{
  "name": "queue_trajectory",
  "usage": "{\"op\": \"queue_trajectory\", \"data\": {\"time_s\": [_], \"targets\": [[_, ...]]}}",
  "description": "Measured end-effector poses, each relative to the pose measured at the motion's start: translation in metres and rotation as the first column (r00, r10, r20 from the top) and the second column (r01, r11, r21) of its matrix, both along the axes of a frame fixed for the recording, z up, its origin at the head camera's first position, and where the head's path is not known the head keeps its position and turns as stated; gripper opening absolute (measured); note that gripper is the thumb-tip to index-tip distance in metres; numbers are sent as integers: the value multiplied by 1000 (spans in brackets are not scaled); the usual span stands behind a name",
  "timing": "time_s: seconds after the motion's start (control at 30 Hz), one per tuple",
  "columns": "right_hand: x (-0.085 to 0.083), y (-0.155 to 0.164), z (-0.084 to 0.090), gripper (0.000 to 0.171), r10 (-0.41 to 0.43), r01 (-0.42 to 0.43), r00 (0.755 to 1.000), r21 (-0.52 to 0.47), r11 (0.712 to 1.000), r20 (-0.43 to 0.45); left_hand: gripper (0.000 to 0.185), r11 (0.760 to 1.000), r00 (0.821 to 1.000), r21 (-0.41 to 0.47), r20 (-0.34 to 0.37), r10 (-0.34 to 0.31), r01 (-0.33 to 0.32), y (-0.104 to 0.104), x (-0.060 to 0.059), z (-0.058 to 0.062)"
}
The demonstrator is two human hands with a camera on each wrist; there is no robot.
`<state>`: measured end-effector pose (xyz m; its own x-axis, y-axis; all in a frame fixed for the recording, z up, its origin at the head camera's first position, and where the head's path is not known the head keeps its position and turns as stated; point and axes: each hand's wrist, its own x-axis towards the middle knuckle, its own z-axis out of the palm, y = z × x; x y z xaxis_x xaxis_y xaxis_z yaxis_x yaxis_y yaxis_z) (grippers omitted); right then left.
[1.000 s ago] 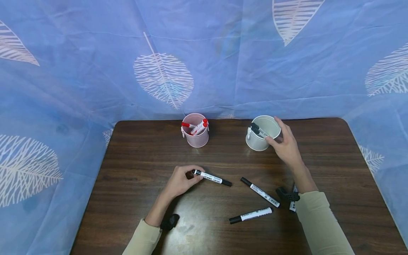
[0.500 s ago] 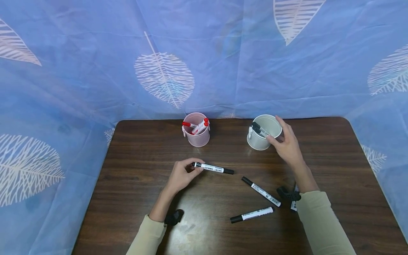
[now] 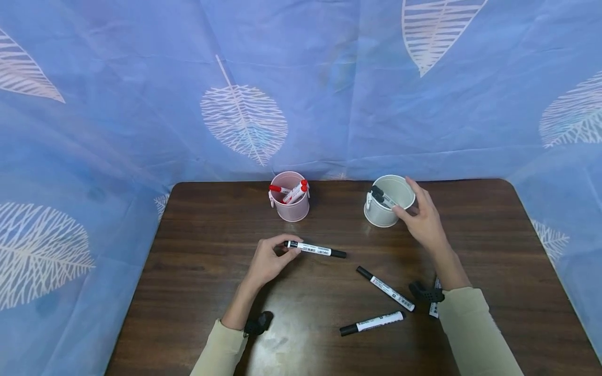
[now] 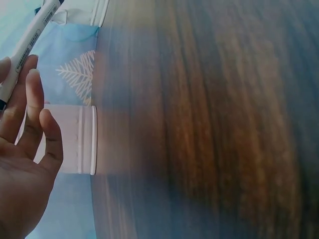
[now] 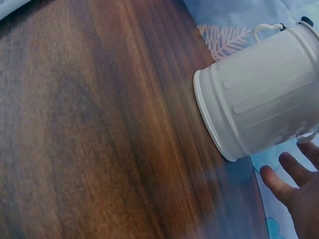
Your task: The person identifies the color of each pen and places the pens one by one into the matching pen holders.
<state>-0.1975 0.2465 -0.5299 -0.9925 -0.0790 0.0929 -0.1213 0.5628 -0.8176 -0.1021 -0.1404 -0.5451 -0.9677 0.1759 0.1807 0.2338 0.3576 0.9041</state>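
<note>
In the head view my left hand (image 3: 268, 261) pinches the end of a black-capped whiteboard marker (image 3: 317, 249) between thumb and fingertips; the cap points right. The left wrist view shows the same marker (image 4: 27, 47) slanting up from my fingers, the other fingers loosely bent. My right hand (image 3: 425, 222) holds the right side of a small white bucket (image 3: 382, 216), thumb at the front rim and index finger at the back. Dark-capped markers (image 3: 383, 197) lean inside it. In the right wrist view three fingers spread beside the bucket (image 5: 264, 89), near its handle.
A pink bucket (image 3: 292, 211) with red-capped markers (image 3: 296, 193) stands left of the white one. Two black-capped markers (image 3: 392, 294) (image 3: 380, 321) lie on the wooden table (image 3: 197, 292). Another marker (image 3: 433, 309) is partly hidden by the right forearm. A blue leaf-print cloth (image 3: 310, 104) hangs behind.
My left hand has moved slightly up and right with the marker, which now lies nearer level. The right hand stays at the white bucket. The whole head view has shifted slightly.
</note>
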Motion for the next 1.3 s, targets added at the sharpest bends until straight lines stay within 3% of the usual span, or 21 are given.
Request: {"op": "queue_trajectory", "data": {"time_s": [0.6,0.7,0.9,1.0,1.3], "targets": [[-1,1,-1,81,1,-1,1000,-6,1000,-4,18,999,999,48,-37,19,-17,12,-12,8],[-1,1,-1,81,1,-1,1000,-4,1000,-2,19,999,999,52,-41,10,-8,18,-14,16],[-1,0,0,82,-5,5,1000,1,1000,17,17,998,998,60,-57,4,-1,28,-11,47],[0,0,1,82,-7,7,1000,6,1000,21,16,997,998,76,-61,-2,7,30,-10,54],[-1,0,2,82,18,-18,1000,16,1000,5,17,991,997,135,-82,-6,17,35,-15,50]]}}
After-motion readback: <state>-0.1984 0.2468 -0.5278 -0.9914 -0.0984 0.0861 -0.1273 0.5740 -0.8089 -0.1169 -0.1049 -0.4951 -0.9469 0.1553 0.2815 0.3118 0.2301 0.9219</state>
